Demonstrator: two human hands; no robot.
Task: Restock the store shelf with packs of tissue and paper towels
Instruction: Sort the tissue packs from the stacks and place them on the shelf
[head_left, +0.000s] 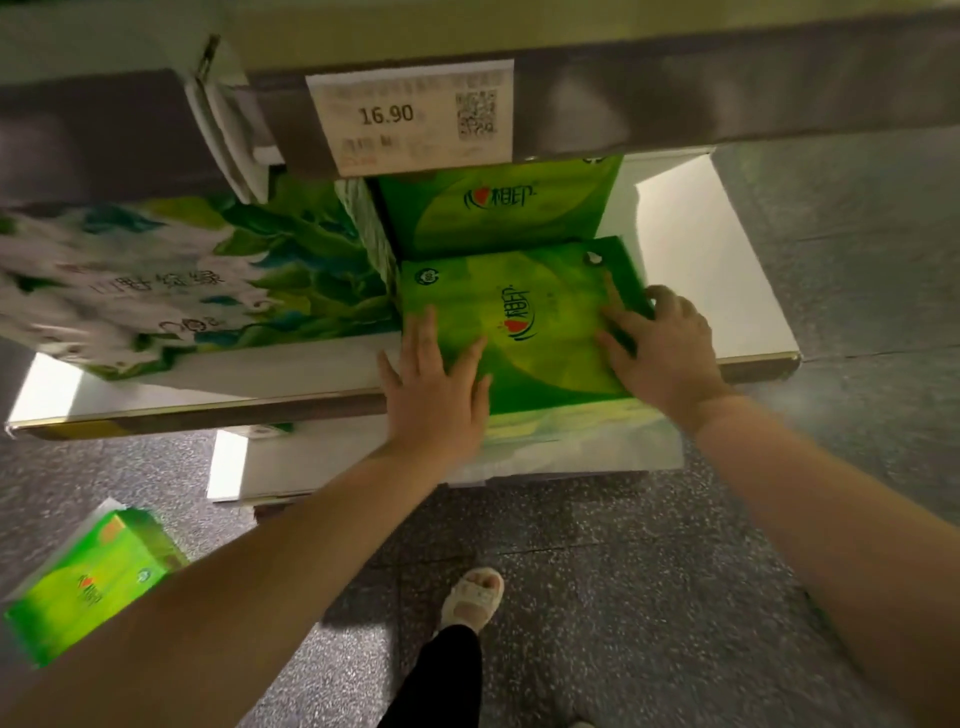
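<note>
Left hand: the left hand (436, 400) lies flat on the near left corner of the green pack (524, 332), fingers straight and spread, palm down, arm reaching in from the lower left.
Right hand: the right hand (662, 348) sits on the pack's right side, index finger stretched across the top, the other fingers curled over the right edge, thumb lying on the top face.
Green pack: bright green wrapper with a red heart logo and dark characters, lying flat on the white shelf (727, 291), its near end jutting past the shelf's front edge.
Back pack: a second green pack (498, 208) of the same brand stands just behind it, under the upper shelf.
Leafy pack: a big white and green leaf-print pack (171, 280) lies just beside the green pack, on its left.
Price tag: a tag (410, 117) reading 16.90 hangs on the rail above.
Floor: another green pack (93, 577) lies on the speckled floor (623, 571) at lower left, near a sandalled foot (475, 597).
</note>
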